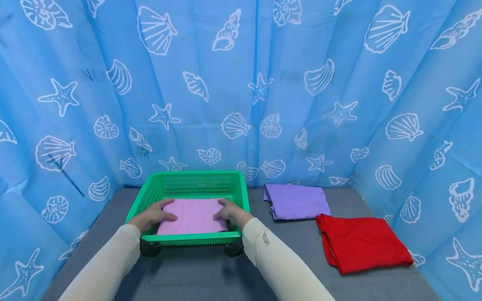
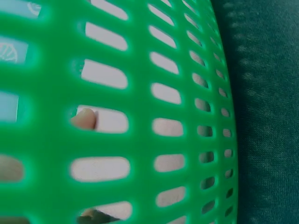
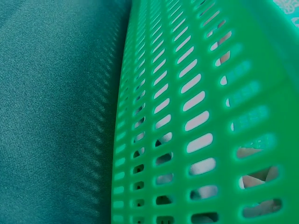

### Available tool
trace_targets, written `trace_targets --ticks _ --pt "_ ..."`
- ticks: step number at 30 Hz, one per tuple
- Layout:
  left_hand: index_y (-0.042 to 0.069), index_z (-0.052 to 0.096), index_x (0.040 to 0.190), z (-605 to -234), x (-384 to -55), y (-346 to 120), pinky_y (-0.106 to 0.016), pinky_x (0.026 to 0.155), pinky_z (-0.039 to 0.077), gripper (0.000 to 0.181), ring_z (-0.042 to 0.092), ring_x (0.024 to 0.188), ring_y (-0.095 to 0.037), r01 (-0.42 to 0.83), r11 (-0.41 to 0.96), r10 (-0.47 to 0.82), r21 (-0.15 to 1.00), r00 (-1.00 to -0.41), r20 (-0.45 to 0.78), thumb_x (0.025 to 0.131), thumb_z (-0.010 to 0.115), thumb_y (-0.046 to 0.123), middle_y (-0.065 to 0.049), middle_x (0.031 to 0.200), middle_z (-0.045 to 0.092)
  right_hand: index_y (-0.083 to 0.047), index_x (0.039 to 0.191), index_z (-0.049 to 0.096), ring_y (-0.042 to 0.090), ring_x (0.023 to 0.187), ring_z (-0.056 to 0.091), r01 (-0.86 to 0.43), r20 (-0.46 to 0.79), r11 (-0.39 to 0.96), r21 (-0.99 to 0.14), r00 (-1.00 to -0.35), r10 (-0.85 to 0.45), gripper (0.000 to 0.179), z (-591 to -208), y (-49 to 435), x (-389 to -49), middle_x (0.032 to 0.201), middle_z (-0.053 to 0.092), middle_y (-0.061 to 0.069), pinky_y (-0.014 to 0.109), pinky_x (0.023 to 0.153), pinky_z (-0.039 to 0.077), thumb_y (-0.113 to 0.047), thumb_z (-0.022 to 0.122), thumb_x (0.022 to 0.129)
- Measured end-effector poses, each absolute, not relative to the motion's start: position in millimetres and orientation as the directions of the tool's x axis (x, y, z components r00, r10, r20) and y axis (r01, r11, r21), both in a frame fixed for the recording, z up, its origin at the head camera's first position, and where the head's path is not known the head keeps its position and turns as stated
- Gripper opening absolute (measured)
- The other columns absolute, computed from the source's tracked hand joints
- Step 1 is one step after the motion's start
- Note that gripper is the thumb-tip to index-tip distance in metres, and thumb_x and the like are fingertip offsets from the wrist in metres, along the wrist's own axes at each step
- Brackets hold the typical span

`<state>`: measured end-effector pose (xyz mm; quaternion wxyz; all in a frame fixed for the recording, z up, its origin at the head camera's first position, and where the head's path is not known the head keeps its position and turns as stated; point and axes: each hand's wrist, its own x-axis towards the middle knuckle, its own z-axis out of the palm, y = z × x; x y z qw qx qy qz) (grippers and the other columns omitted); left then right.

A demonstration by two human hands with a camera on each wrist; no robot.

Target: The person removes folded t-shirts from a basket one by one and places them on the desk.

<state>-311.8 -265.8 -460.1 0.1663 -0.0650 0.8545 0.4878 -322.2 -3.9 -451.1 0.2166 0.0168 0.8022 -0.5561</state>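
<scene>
A folded pink cloth (image 1: 196, 215) lies inside a green plastic basket (image 1: 196, 237) with slotted walls. My left hand (image 1: 156, 214) reaches over the near left rim and grips the cloth's left side, thumb on top. On the opposite side my right hand (image 1: 231, 212) holds the cloth's right edge, its thumb also on the upper face. The fingers under the cloth are hidden. Through the basket wall (image 2: 51, 140) in the left wrist view, a fingertip (image 2: 85, 119) shows against the pale cloth. The right wrist view is mostly slotted basket wall (image 3: 219, 140), with parts of the hand behind it.
To the basket's right, a folded purple cloth (image 1: 299, 202) lies near the back of the grey table (image 1: 188, 276). A folded red cloth (image 1: 363, 244) sits nearer on the right, its corner close to the purple one. A blue seashell-patterned curtain (image 1: 241, 100) encloses the back and sides.
</scene>
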Motion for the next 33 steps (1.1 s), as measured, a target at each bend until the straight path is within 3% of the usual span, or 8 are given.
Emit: trace_targets --ticks 6,12,21,26,33 --pt "0.010 0.024 0.142 -459.4 -310.9 -264.3 -0.057 0.089 0.033 0.085 0.031 0.117 -0.043 -0.309 0.434 0.074 0.847 -0.924 -0.375 0.073 0.074 0.012 -0.027 0.138 0.019 -0.010 0.136 0.039 0.033 0.103 0.051 0.308 -0.389 0.329 -0.893 -0.895 -0.220 0.068 -450.4 -3.4 -322.2 0.128 0.041 0.023 0.048 0.079 0.045 0.008 0.064 0.076" --pt "0.012 0.021 0.143 -458.6 -310.2 -262.6 -0.055 0.086 0.037 0.086 0.036 0.114 -0.042 -0.321 0.406 0.102 0.855 -0.914 -0.392 0.074 0.073 0.011 -0.026 0.139 0.016 -0.010 0.136 0.038 0.033 0.102 0.051 0.303 -0.383 0.322 -0.897 -0.896 -0.224 0.068 -449.9 -3.0 -322.7 0.130 0.038 0.022 0.049 0.079 0.045 0.008 0.064 0.076" --pt "0.017 0.019 0.143 -461.4 -312.0 -263.7 -0.055 0.086 0.037 0.085 0.031 0.114 -0.043 -0.340 0.431 0.125 0.836 -0.895 -0.428 0.076 0.071 0.014 -0.024 0.141 0.005 -0.008 0.135 0.039 0.035 0.106 0.048 0.292 -0.373 0.324 -0.900 -0.900 -0.225 0.067 -449.4 -3.2 -322.1 0.130 0.039 0.022 0.051 0.082 0.043 0.010 0.064 0.076" --pt "0.020 0.023 0.143 -460.6 -310.8 -263.0 -0.042 0.074 0.045 0.080 0.039 0.105 -0.039 -0.346 0.441 0.140 0.828 -0.885 -0.445 0.078 0.070 0.017 -0.022 0.140 0.006 -0.009 0.135 0.040 0.036 0.107 0.048 0.287 -0.370 0.331 -0.899 -0.902 -0.224 0.068 -449.6 -3.3 -321.5 0.130 0.038 0.023 0.050 0.081 0.043 0.010 0.064 0.075" --pt "0.018 0.025 0.142 -458.7 -307.9 -262.8 -0.043 0.076 0.044 0.077 0.032 0.112 -0.041 -0.315 0.471 0.154 0.824 -0.890 -0.428 0.079 0.069 0.020 -0.024 0.141 0.007 -0.009 0.135 0.040 0.037 0.106 0.048 0.289 -0.371 0.328 -0.900 -0.901 -0.225 0.068 -451.2 -3.9 -322.2 0.132 0.036 0.023 0.050 0.081 0.044 0.010 0.064 0.075"
